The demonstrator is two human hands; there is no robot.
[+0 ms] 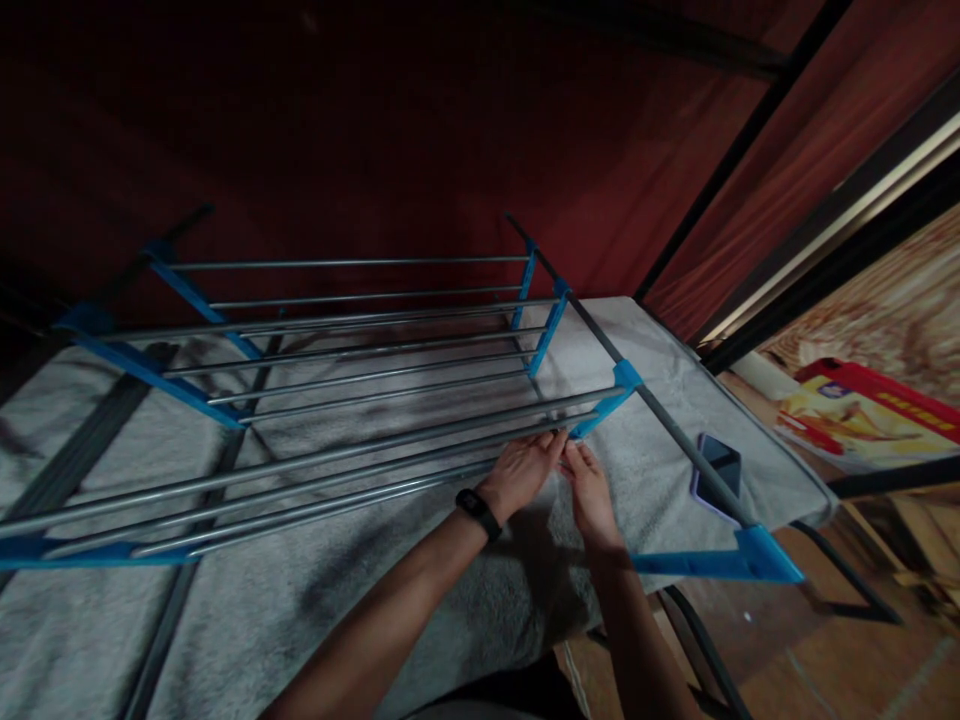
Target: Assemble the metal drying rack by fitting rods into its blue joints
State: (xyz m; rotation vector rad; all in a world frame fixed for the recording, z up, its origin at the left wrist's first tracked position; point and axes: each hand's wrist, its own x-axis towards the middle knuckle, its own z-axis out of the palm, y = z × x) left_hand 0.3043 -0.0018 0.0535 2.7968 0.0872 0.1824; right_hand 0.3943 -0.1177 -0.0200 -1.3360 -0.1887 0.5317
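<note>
A rack of grey metal tubes (360, 437) and blue plastic brackets (600, 412) lies on its side before me. My left hand (521, 468), with a black band on its wrist, is closed around the end region of the lowest front tube (442, 478), next to the right-hand bracket. Touching it at the fingertips, my right hand (589, 488) is also closed, its fingers pinched together just below that bracket. What lies between the right fingers is hidden. A blue end bracket (705, 567) on the near right pole (686, 450) carries no tubes.
Grey cloth (360, 620) covers the surface beneath the rack. A phone (718, 472) lies under the right pole. Beyond the right edge is a red and yellow package (870, 415). Dark red fabric (375, 130) hangs behind, with a black frame pole (735, 160) at right.
</note>
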